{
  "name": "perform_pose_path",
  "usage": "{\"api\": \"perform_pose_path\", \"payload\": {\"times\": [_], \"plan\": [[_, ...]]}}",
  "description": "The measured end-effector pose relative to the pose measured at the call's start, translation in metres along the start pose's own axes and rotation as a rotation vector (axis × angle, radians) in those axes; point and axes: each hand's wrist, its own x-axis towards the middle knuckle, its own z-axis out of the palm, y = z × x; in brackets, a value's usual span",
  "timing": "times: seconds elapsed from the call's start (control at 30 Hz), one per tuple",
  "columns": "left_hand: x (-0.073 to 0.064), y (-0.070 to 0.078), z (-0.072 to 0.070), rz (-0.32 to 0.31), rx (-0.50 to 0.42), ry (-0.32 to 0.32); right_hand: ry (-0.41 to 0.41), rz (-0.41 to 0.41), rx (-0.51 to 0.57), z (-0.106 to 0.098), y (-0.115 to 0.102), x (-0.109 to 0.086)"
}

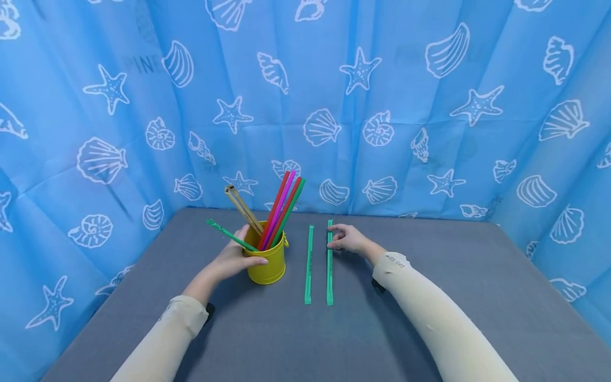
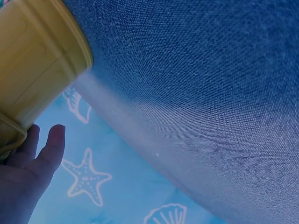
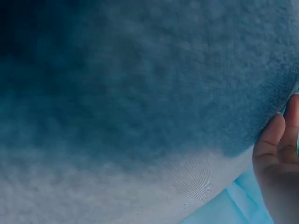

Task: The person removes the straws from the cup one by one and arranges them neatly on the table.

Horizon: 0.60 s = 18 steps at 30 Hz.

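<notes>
My left hand (image 1: 234,260) grips a small yellow bucket (image 1: 267,270) at its side, with the thumb across the front. Red, magenta and green straws (image 1: 285,209) lean to the right in the bucket. Two tan sticks (image 1: 242,207) and a slim green wrapped straw (image 1: 224,230) lean to the left. In the left wrist view the fingers (image 2: 55,144) curve beside the bucket wall (image 2: 42,60). My right hand (image 1: 353,240) holds a green wrapped straw (image 1: 330,276) near its far end, thumb and fingers over it. Only part of that hand (image 3: 278,154) shows in the right wrist view.
A second green wrapped straw (image 1: 309,265) lies between the bucket and the held one, nearly parallel to it. Grey cloth covers the table (image 1: 267,339). A blue curtain (image 1: 305,79) with white shells and starfish hangs along the table's back and sides.
</notes>
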Motion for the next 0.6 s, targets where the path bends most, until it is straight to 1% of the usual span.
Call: {"api": "perform_pose_path", "payload": {"times": [0.2,0.37,0.47,0.6], "plan": [[0.0,0.002,-0.001,-0.002,-0.003,0.003,-0.043,0.002,-0.075,0.002,0.004,0.006],[0.002,0.002,0.0,0.009,0.005,0.011,-0.064,-0.005,-0.145,0.001,0.005,0.005],[0.002,0.001,0.001,0.013,0.003,0.003,-0.101,-0.016,-0.232,0.0,0.004,0.001],[0.0,0.0,0.0,0.003,-0.012,-0.003,-0.178,-0.01,-0.386,0.0,0.001,-0.005]]}}
